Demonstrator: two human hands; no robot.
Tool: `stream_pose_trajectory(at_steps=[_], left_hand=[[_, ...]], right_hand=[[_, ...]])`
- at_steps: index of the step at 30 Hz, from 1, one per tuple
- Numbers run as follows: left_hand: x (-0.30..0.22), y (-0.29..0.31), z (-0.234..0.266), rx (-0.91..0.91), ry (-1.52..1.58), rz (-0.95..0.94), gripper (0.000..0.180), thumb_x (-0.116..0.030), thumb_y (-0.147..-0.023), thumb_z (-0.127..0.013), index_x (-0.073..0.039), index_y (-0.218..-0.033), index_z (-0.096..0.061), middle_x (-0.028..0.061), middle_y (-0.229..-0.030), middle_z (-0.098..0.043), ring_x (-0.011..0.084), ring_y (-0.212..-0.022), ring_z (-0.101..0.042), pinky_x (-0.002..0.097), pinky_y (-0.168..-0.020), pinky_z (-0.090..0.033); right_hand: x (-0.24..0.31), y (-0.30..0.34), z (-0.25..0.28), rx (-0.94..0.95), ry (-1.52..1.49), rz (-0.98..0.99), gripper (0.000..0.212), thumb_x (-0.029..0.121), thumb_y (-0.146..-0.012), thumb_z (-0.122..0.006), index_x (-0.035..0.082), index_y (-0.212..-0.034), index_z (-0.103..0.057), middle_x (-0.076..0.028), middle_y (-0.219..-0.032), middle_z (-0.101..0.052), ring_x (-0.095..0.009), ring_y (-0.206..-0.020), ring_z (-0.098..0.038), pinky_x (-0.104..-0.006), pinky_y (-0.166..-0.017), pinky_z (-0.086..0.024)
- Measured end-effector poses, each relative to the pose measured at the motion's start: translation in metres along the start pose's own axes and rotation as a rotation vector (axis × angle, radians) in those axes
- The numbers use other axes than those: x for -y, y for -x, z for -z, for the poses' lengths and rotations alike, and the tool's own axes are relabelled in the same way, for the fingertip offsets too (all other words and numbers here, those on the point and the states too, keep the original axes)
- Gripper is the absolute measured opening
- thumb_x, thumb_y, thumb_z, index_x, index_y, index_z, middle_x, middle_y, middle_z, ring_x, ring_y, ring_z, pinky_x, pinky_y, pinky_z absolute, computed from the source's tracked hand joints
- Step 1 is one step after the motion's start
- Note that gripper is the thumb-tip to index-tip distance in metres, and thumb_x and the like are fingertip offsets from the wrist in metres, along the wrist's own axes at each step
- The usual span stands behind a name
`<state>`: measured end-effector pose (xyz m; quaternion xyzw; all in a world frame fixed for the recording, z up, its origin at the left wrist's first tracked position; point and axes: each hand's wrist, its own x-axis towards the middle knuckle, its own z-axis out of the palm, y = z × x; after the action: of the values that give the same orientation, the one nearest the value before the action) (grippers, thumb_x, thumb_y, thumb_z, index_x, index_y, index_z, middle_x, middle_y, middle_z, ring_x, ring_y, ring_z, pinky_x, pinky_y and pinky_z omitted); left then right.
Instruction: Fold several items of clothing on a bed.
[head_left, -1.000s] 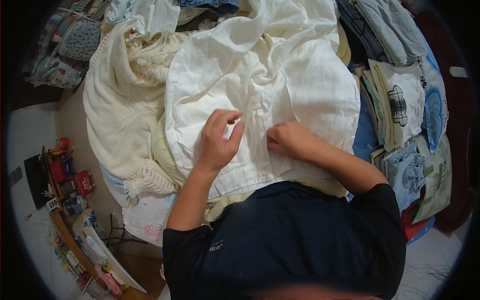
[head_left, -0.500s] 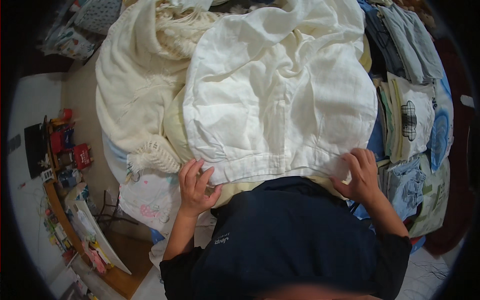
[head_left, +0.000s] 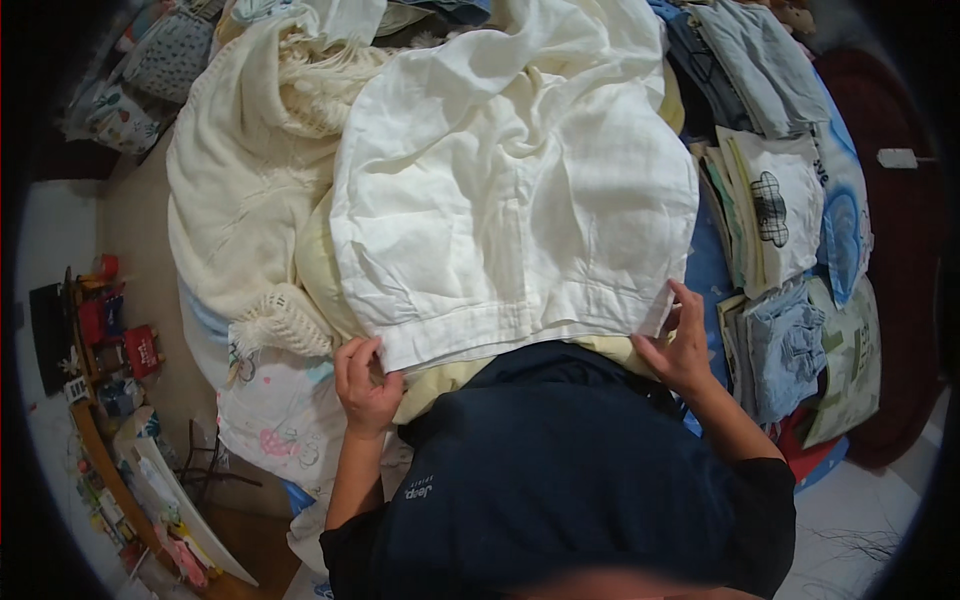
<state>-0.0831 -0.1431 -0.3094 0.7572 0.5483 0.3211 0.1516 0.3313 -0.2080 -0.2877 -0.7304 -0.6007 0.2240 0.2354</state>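
Observation:
White trousers (head_left: 440,250) lie spread out before me, waistband toward my body and the upper part of the legs bunched at the far side. My left hand (head_left: 368,388) is at the left end of the waistband, with its fingers curled and the thumb around the corner. At the right end, my right hand (head_left: 685,345) has its thumb and fingers around the other corner. Pale yellow cloth (head_left: 440,385) shows beneath the waistband, against my dark shirt.
A cream knitted shawl (head_left: 235,200) with fringe lies on the left, above a white printed cloth (head_left: 275,420). Folded clothes (head_left: 780,200) and light blue denim (head_left: 785,350) are stacked on the right. Beyond the left edge stands a wooden shelf (head_left: 125,480) with small items.
The view has shifted, so the whole scene sits farther left in the picture. Both hands remain at the waistband's ends, and the left fingers are drawn closer together.

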Motion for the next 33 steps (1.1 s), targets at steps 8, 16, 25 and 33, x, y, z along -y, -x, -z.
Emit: stream_pose_trajectory(at_steps=[8,16,25,33], left_hand=[[0.003,0.000,0.000,-0.062,0.140,0.125,0.023,0.003,-0.074,-0.066,-0.002,-0.093,-0.054,0.0132,-0.095,-0.057,0.0256,-0.083,-0.057,0.0318,-0.076,-0.048],[0.009,0.004,0.000,-0.130,0.249,0.190,0.020,0.002,-0.077,-0.065,-0.003,-0.090,-0.050,0.0099,-0.092,-0.057,0.0194,-0.082,-0.055,0.0281,-0.074,-0.046],[0.013,0.005,0.000,-0.117,0.225,0.171,0.023,0.004,-0.073,-0.065,-0.005,-0.084,-0.046,0.0114,-0.089,-0.057,0.0225,-0.080,-0.056,0.0297,-0.075,-0.046],[0.008,0.001,0.001,-0.097,0.151,0.158,0.026,0.007,-0.068,-0.064,-0.005,-0.084,-0.048,0.0126,-0.089,-0.057,0.0276,-0.080,-0.056,0.0335,-0.076,-0.046]], right_hand=[[-0.012,0.005,-0.011,-0.057,0.016,0.014,0.086,0.006,-0.063,-0.078,0.004,-0.137,-0.035,-0.015,-0.110,-0.046,-0.022,-0.079,-0.053,-0.0324,-0.069,-0.048],[-0.008,0.000,0.002,-0.090,-0.066,0.217,0.067,-0.004,-0.065,-0.064,0.000,-0.128,-0.044,-0.016,-0.110,-0.051,-0.022,-0.074,-0.055,-0.0317,-0.066,-0.048],[-0.030,0.001,0.001,-0.109,-0.137,0.125,0.049,0.010,-0.062,-0.069,0.001,-0.109,-0.057,-0.016,-0.097,-0.055,-0.025,-0.075,-0.057,-0.0327,-0.069,-0.049],[0.000,-0.005,-0.006,-0.201,0.211,0.208,0.053,0.023,-0.061,-0.079,0.005,-0.107,-0.058,-0.020,-0.105,-0.051,-0.033,-0.097,-0.051,-0.0409,-0.083,-0.044]])
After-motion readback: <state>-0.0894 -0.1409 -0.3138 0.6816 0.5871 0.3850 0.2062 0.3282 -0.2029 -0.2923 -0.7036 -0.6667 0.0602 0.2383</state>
